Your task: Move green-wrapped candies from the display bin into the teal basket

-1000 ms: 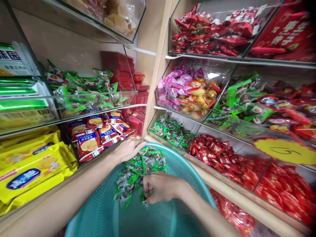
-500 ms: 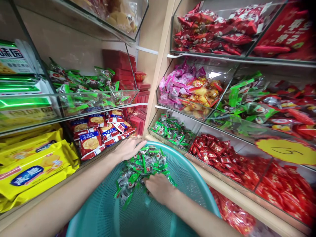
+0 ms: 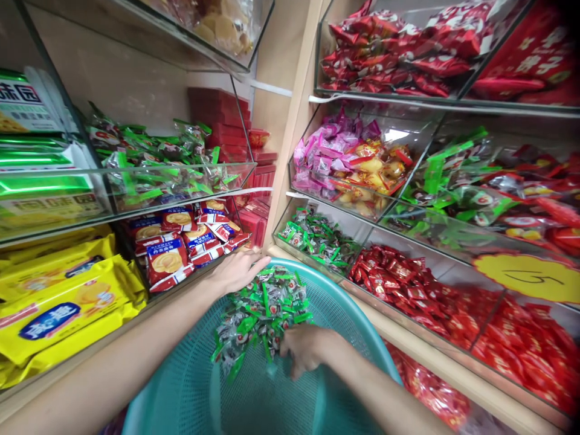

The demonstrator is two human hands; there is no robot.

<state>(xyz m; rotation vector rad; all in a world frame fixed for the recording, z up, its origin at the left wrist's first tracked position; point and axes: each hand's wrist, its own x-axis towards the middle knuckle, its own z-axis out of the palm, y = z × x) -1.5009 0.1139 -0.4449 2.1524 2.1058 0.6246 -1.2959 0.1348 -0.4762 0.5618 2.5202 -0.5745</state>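
Note:
A heap of green-wrapped sweets (image 3: 260,317) lies in a teal mesh basket (image 3: 190,393) held low in front of the shelves. My left hand (image 3: 238,270) grips the basket's far rim, fingers wrapped over the edge beside the heap. My right hand (image 3: 306,347) is down in the basket at the heap's right side, fingers curled into the sweets; what they hold is hidden. A bin of matching green sweets (image 3: 317,238) sits just beyond the basket on the right shelf.
Glass-fronted bins line both sides: red sweets (image 3: 399,278), pink and yellow sweets (image 3: 348,160), and red packets above on the right; green packets (image 3: 154,160), blue-and-red biscuit packs (image 3: 181,238) and yellow packs (image 3: 63,302) on the left. A yellow price tag (image 3: 528,275) sticks to a bin.
My right hand has slid from the heap's near middle to its right edge, shifting a few sweets. My left hand stays on the rim.

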